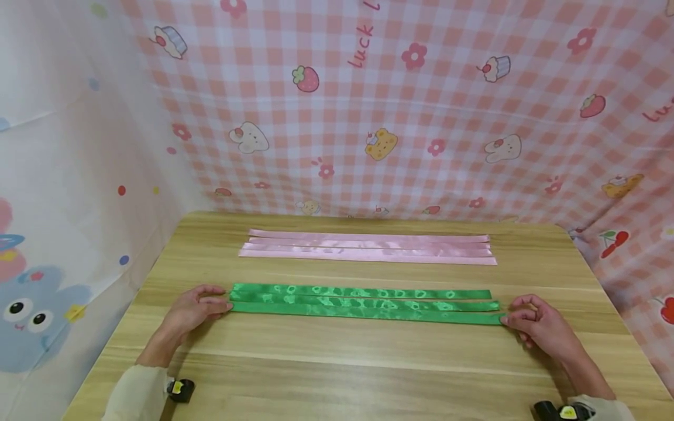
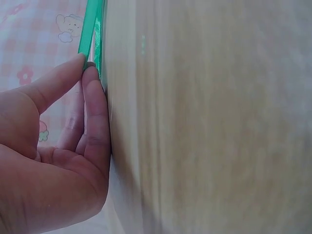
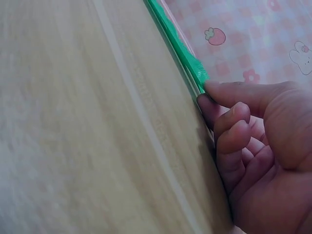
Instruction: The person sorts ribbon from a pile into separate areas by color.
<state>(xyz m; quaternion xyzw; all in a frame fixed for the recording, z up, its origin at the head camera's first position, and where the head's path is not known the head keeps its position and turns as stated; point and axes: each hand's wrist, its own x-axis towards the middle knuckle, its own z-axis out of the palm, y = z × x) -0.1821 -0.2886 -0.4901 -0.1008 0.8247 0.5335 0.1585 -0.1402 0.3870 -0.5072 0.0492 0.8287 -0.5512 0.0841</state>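
Head view: three green ribbons (image 1: 363,303) are laid side by side nearer the person than the pink ribbons (image 1: 368,247). The nearest strip's ends are pinched by the left hand (image 1: 192,310) and right hand (image 1: 539,324); even tension is probably best kept so it lies flat.

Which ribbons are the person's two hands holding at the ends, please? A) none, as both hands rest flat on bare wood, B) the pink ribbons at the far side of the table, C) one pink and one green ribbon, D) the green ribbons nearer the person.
D: the left hand and right hand pinch opposite ends of the green ribbons; the pink ribbons lie apart, untouched.
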